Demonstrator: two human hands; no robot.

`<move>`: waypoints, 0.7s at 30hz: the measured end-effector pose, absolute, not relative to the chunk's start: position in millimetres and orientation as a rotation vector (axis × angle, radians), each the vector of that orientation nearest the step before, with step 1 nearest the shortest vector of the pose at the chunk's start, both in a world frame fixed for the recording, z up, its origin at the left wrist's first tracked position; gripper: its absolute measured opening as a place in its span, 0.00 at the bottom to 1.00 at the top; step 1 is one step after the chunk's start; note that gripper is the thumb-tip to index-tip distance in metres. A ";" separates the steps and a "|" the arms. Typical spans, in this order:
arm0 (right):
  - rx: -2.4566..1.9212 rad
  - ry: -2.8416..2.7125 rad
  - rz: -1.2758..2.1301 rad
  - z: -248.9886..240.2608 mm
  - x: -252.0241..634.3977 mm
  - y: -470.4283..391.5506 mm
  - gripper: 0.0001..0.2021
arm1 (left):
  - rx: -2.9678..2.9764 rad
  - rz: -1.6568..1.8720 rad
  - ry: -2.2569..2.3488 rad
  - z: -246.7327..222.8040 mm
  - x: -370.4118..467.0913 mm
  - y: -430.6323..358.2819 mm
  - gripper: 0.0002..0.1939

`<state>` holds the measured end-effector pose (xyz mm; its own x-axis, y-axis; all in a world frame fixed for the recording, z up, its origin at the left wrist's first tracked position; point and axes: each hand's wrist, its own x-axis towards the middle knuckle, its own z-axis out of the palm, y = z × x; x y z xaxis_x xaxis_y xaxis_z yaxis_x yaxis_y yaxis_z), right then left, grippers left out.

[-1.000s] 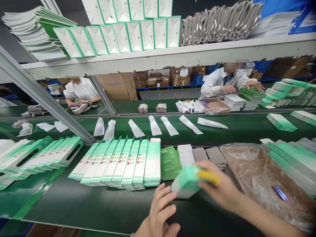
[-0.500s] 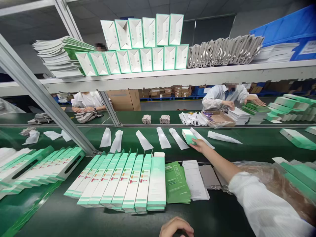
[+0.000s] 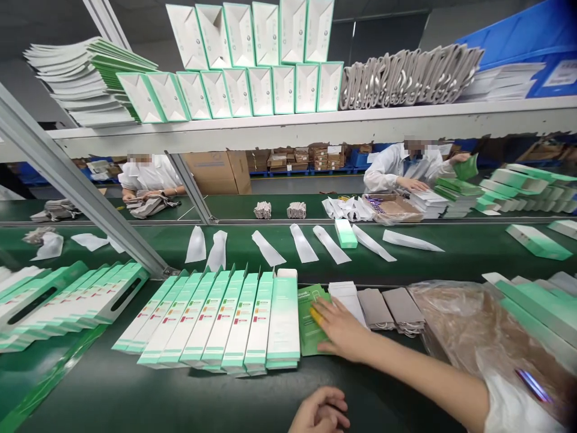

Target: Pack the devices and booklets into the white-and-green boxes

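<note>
My right hand (image 3: 340, 328) lies with fingers stretched out on a stack of green booklets (image 3: 309, 340), a yellow cover on one finger. At the bottom edge is my left hand (image 3: 319, 412), its fingers loosely bent and a little apart, with nothing visible in them. Left of the booklets, white and green cartons (image 3: 216, 319) lie in a slanting row. Right of them are white leaflets (image 3: 347, 299), partly behind my right hand, and grey folded pouches (image 3: 376, 308). A small green and white box (image 3: 346, 233) rests on the belt.
White paper sleeves (image 3: 303, 243) are spread along the green belt (image 3: 243, 264). A shelf (image 3: 270, 129) above carries stacked cartons. A slanting metal post (image 3: 90, 174) stands at left. Plastic film (image 3: 455, 313) covers a brown box at right. Two co-workers sit opposite, one holding a green booklet (image 3: 466, 168).
My right hand has let go of the small box on the belt and come back onto the green booklets. My left hand's fingers have shifted slightly. The camera view has tilted down.
</note>
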<state>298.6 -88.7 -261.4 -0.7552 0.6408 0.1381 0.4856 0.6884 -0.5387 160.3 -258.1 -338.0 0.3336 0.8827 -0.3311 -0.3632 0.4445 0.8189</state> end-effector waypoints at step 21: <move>-1.276 -2.614 0.010 -236.8 366.6 -156.0 0.15 | 0.212 0.905 0.437 -296.2 188.0 -271.9 0.30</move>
<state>366.6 -156.0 -236.8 -0.5934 0.7784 0.2048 0.7769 0.6205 -0.1072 188.0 -271.9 -296.2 0.5380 0.7963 -0.2764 -0.7115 0.6049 0.3576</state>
